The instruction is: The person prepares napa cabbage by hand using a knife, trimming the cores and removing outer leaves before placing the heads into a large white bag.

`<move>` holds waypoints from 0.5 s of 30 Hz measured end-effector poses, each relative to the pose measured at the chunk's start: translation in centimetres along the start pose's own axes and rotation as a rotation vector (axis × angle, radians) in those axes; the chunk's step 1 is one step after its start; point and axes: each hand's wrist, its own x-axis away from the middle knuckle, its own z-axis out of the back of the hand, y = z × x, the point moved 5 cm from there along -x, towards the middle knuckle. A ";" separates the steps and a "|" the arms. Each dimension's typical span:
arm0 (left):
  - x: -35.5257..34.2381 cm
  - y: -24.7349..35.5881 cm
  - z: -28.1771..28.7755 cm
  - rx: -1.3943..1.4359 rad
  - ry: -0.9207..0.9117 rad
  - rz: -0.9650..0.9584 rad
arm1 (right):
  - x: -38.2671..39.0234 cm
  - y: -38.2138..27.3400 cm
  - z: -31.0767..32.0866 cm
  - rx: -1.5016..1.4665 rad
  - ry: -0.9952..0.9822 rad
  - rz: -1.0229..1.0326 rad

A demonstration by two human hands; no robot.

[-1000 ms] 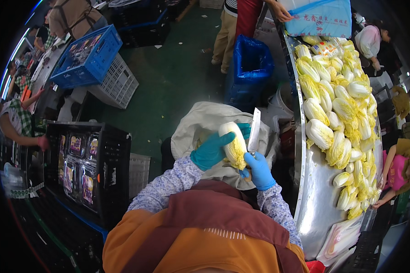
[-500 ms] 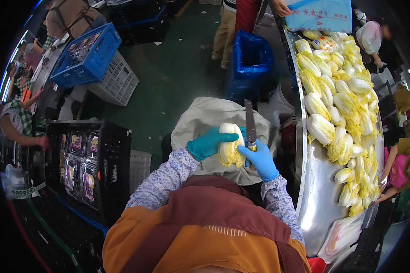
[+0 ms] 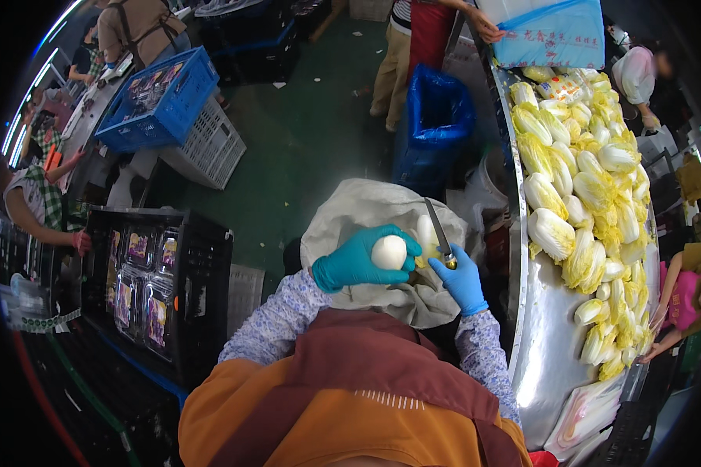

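Observation:
My left hand [image 3: 352,261], in a green glove, is wrapped round a napa cabbage [image 3: 389,253]. The cabbage's round white base end faces up, and the fingers hide most of its leaves. In a blue glove, my right hand [image 3: 463,283] grips the handle of a knife [image 3: 437,224], whose blade points up and away to the left, apart from the cabbage. A pale loose-looking leaf [image 3: 426,232] shows between the cabbage and the blade; I cannot tell whether it is still attached. Below both hands lies the open mouth of a whitish woven sack [image 3: 339,214].
On my right, a metal table [image 3: 549,327] bears many napa cabbages [image 3: 588,241]. Ahead stands a bin lined with blue plastic [image 3: 436,124]. A black crate [image 3: 199,288] of packed trays is at left, beyond it a blue crate [image 3: 160,128]. Other people work around.
The cabbage has turned from upright, leaves down, to base end facing me. My left fingers have closed further round it. The knife has tilted left, and a pale leaf now shows beside it.

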 end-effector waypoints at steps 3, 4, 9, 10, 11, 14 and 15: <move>-0.7 -0.4 -0.8 -0.002 0.016 -0.044 | 1.2 -2.3 0.4 -0.408 0.141 0.074; -0.9 -0.8 -0.8 0.102 0.028 -0.031 | 2.0 -3.9 1.1 -0.476 0.073 -0.127; -2.2 -6.3 -0.3 0.666 0.204 0.150 | 5.0 -7.6 1.3 -0.449 -0.047 -0.127; -2.8 -6.8 -0.6 0.710 0.200 0.169 | 5.2 -6.8 1.0 -0.367 -0.040 -0.130; -2.8 -7.4 -1.1 0.752 0.216 0.204 | 5.7 -6.7 1.2 -0.266 0.025 -0.018; -3.9 -9.5 -3.2 0.783 0.275 0.207 | 7.2 -8.7 3.0 -0.129 -0.003 0.019; -4.4 -9.8 -3.8 0.700 0.255 0.191 | 7.6 -7.9 2.8 -0.107 0.047 0.066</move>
